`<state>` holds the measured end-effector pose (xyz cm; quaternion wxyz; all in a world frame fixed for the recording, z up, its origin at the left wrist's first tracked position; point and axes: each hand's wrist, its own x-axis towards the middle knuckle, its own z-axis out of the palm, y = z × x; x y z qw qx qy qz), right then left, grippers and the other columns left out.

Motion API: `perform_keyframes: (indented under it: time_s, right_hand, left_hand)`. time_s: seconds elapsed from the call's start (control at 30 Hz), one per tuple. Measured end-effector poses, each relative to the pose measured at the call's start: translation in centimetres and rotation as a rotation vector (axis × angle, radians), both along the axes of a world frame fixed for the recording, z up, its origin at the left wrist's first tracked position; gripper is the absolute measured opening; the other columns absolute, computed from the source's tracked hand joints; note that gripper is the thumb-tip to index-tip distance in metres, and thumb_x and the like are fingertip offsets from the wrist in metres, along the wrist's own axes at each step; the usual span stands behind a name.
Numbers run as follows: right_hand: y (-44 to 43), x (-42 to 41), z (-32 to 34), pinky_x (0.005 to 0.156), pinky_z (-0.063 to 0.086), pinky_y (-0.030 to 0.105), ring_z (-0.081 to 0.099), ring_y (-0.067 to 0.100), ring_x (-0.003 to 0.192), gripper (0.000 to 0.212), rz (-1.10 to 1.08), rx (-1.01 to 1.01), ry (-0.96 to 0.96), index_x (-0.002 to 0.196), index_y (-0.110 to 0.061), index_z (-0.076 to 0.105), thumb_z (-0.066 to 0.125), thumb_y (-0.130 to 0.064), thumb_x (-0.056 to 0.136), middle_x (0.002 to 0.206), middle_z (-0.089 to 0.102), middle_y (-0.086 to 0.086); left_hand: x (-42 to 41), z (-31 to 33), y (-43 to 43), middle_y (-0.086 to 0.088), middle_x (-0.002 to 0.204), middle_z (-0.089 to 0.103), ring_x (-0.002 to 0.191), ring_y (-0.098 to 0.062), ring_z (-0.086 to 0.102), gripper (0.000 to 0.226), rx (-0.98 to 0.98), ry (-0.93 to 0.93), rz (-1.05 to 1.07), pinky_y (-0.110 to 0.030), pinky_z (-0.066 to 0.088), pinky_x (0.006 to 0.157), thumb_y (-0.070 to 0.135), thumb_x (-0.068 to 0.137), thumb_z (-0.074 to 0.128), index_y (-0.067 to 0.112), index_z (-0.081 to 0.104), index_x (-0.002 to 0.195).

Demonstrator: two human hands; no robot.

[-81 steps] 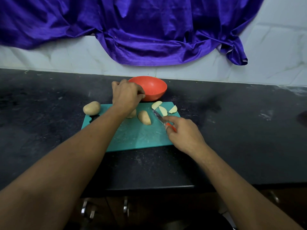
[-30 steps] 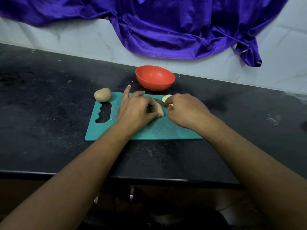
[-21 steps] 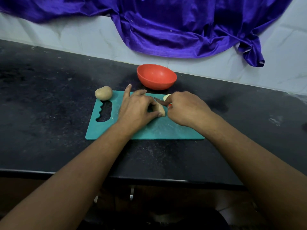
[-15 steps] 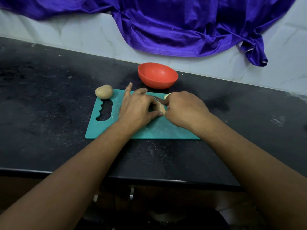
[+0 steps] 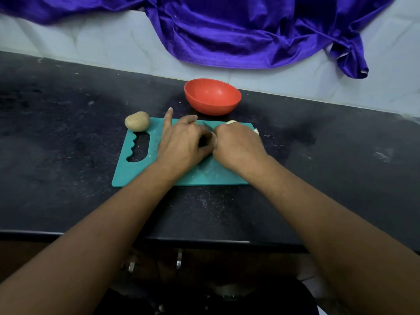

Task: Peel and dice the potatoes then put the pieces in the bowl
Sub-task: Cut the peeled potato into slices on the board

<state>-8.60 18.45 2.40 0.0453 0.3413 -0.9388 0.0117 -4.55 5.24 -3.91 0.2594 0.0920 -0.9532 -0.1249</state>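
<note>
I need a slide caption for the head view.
Left hand steadies a potato piece on the teal board; right hand cuts it with a knife.

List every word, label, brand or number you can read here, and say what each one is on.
None: no readable text in this view. The red bowl, teal cutting board, knife, whole potato and purple cloth all show plain surfaces without writing or marks.
</note>
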Motion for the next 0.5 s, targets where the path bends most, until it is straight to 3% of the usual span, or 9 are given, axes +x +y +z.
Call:
perform_keyframes:
  time_s: [0.2,0.3,0.37,0.5]
  right_hand:
    - [1.4,0.7,-1.5,0.069,0.039,0.037,0.064,0.031,0.102,0.029,-0.008,-0.050,-0.007,0.126,-0.019,0.061,0.052,-0.018,0.099,0.106,0.063,0.009]
    - [2.4,1.5,-2.2,0.066,0.041,0.039,0.063,0.030,0.094,0.045,-0.010,-0.039,0.005,0.143,-0.021,0.050,0.049,-0.015,0.099,0.087,0.048,0.003]
    - [2.7,1.9,-2.5,0.066,0.040,0.039,0.060,0.027,0.089,0.057,-0.006,-0.025,0.020,0.155,-0.023,0.039,0.048,-0.015,0.100,0.087,0.044,0.002]
    - [3.0,1.9,-2.6,0.066,0.041,0.039,0.061,0.027,0.092,0.060,-0.005,-0.024,0.021,0.159,-0.023,0.033,0.047,-0.015,0.101,0.089,0.045,0.002]
  left_hand:
    - [-0.2,0.0,0.0,0.011,0.110,0.075,0.142,-0.014,0.045,0.030,0.014,-0.022,0.010,-0.054,-0.002,0.124,0.054,0.084,0.072,0.034,0.076,0.107]
    - [-0.2,0.0,0.0,0.011,0.114,0.074,0.142,-0.012,0.044,0.035,0.011,-0.023,0.013,-0.053,-0.002,0.125,0.056,0.081,0.073,0.034,0.076,0.108]
    - [-0.2,0.0,-0.1,0.010,0.115,0.074,0.142,-0.012,0.044,0.037,0.006,-0.022,0.017,-0.054,-0.001,0.125,0.057,0.081,0.073,0.034,0.075,0.110]
    - [0.0,0.1,0.0,0.011,0.116,0.074,0.143,-0.012,0.043,0.038,0.011,-0.024,0.006,-0.054,-0.001,0.125,0.057,0.081,0.074,0.033,0.075,0.110]
